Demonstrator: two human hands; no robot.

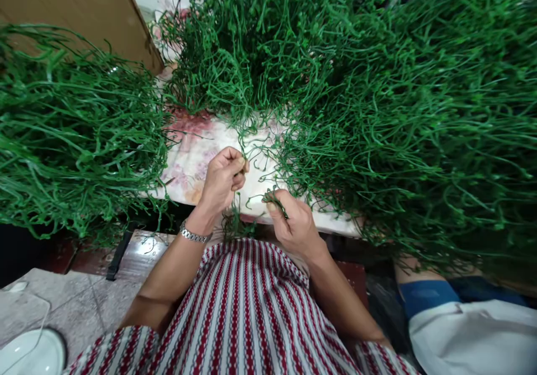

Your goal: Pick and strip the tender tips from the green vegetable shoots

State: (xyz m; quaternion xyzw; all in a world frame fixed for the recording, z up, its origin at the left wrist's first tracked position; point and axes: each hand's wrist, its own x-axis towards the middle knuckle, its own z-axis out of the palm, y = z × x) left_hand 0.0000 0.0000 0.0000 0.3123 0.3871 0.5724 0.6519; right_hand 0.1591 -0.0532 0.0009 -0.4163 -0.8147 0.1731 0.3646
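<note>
My left hand (222, 180) pinches a thin green plastic stem (244, 140) that trails from the big green pile. A silver bracelet (193, 233) circles that wrist. My right hand (293, 224) grips a small cluster of green stems (274, 198) close to the table's near edge. Both hands hover over the floral tablecloth (197, 157), a hand's width apart. More stems (237, 227) hang down between the hands toward my striped red and white garment (251, 308).
Huge heaps of green stems fill the right (419, 112), the back (260, 39) and the left (75, 134). A brown cardboard box (84, 12) stands at the back left. A white dish (33, 352) lies on the floor. Another person's leg (428, 294) is at right.
</note>
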